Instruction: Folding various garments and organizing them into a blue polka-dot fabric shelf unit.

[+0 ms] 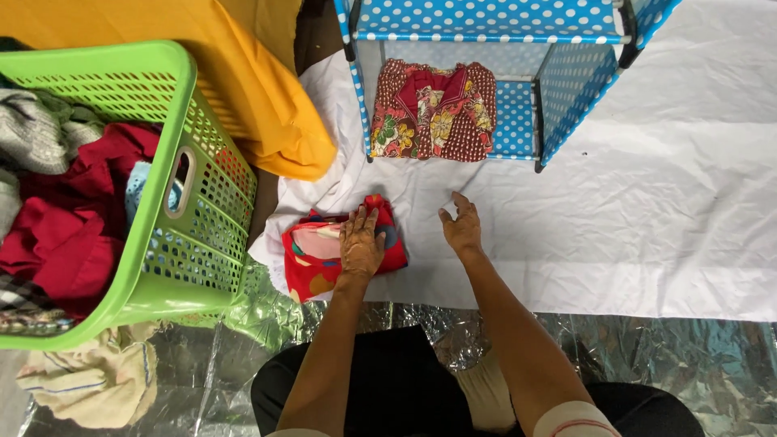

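White floor sheet (pixel 631 202) | left hand (pixel 361 247) lies flat, fingers together, pinning folded red garment (pixel 312 259) beneath so folds hold | right hand (pixel 462 226) just beside, fingers apart, empty | folded floral garment (pixel 433 113) shelved beyond fingertips | green basket (pixel 174 243) left.

Glossy plastic basket (pixel 202 235) — crinkled shiny foil (pixel 664 356) — matt cloth sheet (pixel 647 210).

Two hands (pixel 362 243) (pixel 462 226), two folded garments (pixel 320 255) (pixel 433 113), one green basket (pixel 206 210), one shelf (pixel 486 20).
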